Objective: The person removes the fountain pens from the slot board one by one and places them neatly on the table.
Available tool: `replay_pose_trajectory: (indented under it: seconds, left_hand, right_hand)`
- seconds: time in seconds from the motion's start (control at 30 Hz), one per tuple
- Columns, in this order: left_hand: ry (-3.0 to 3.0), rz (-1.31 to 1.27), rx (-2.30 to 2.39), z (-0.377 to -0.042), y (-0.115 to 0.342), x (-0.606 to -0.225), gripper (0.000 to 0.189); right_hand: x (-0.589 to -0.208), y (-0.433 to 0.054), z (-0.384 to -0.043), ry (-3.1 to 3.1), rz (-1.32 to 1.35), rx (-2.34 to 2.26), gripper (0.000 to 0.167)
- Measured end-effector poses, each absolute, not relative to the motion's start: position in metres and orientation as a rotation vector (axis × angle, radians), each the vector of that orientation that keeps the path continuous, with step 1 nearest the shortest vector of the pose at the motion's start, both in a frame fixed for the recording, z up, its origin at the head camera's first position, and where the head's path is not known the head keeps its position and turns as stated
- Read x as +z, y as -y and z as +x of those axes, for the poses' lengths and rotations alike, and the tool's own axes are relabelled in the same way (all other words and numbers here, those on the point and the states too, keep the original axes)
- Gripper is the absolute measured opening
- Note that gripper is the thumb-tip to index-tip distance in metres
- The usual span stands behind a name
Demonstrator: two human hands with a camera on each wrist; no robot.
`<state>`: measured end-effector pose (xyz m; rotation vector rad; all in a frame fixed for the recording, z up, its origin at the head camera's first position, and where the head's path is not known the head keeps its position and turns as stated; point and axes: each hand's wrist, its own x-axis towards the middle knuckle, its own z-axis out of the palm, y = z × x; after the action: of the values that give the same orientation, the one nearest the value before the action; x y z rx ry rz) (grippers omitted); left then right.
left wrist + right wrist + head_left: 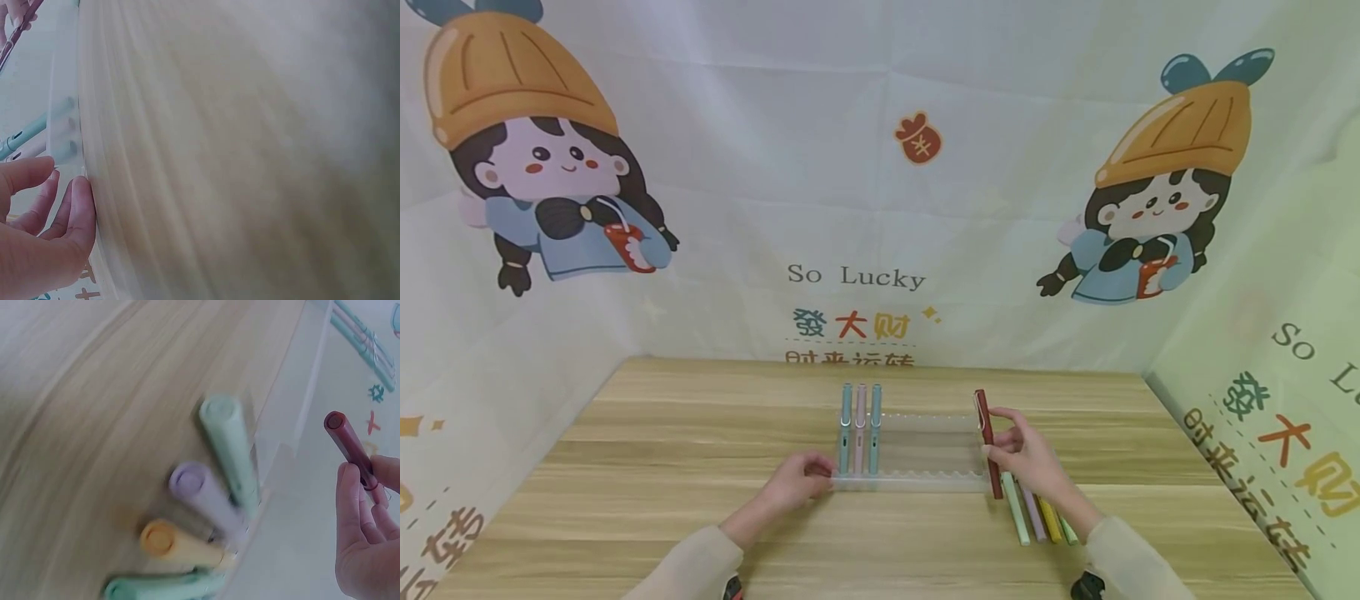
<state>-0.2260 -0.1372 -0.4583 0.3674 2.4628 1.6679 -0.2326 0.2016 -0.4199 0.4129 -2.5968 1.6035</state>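
A clear pen rack [917, 483] lies on the table in the head view, its front rail scalloped with notches. Three capped pens lie side by side at its left end: a teal pen [844, 450], a pink pen [860, 450] and another teal pen [875, 450]. My left hand [803, 481] holds the rack's front left corner; thumb and fingers are around that end in the left wrist view. Between thumb and fingers, my right hand [1026, 457] pinches a dark red pen [350, 444], tilted over the rack's right end.
Right of the rack, beneath my right hand, lie a pale green pen [231, 444], a purple pen [209, 500], a yellow pen [187, 545] and a green pen [165, 587]. A printed cloth [880, 208] hangs behind the wooden table [700, 433].
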Motion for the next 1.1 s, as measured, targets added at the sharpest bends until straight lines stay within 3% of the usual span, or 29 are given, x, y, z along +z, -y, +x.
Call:
replay_pose_trajectory:
  seconds: [1.1]
  left_hand:
    - [-2.481,0.351,1.646,-0.225,0.136,-0.456,0.017]
  right_hand:
    - [-0.422,-0.279,-0.212,2.683,0.276,1.605,0.049]
